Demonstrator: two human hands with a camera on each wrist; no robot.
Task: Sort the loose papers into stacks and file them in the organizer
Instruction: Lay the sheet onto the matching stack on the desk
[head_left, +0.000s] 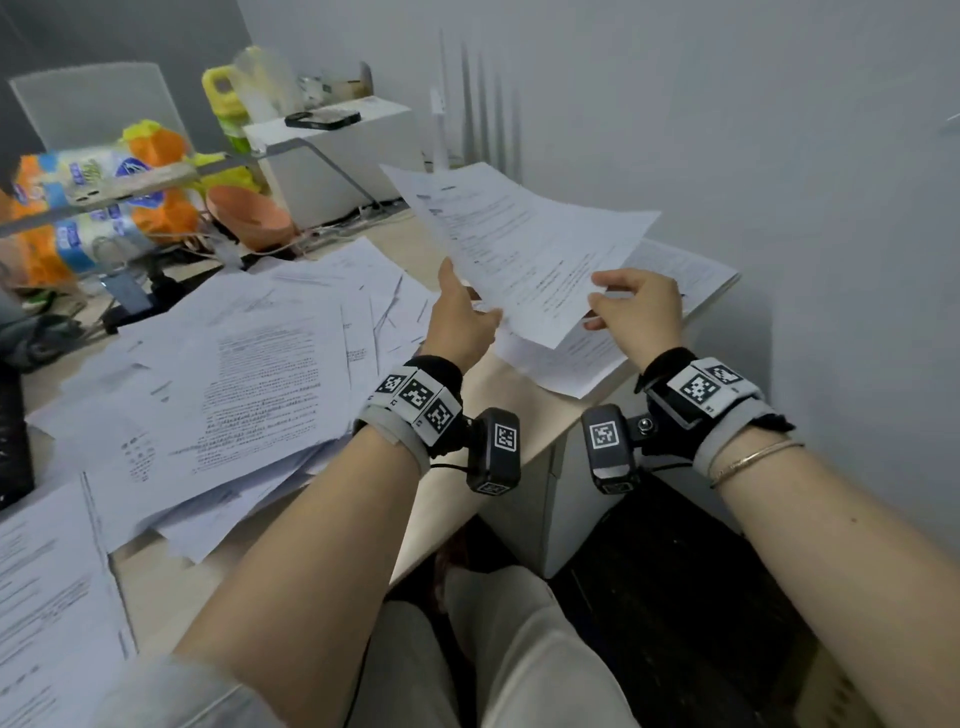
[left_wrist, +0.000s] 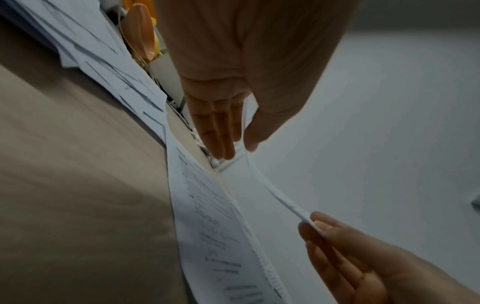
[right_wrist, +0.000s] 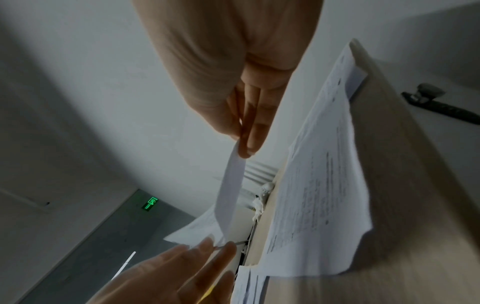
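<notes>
Right, both hands up on one sheaf of sheets (head_left: 524, 249), held in the air above the bench (head_left: 519, 395). Left hand (head_left: 460, 322) pinches its near-left edge, thumb on top; right hand (head_left: 641, 306) pinches the near-right corner. Two-point grip keeps it flat enough to read and square, I'd guess. Sorted stack (head_left: 670, 291) lies just under it at the bench's right end; loose pile (head_left: 249, 374) sprawls left. No organizer identifiable.
</notes>
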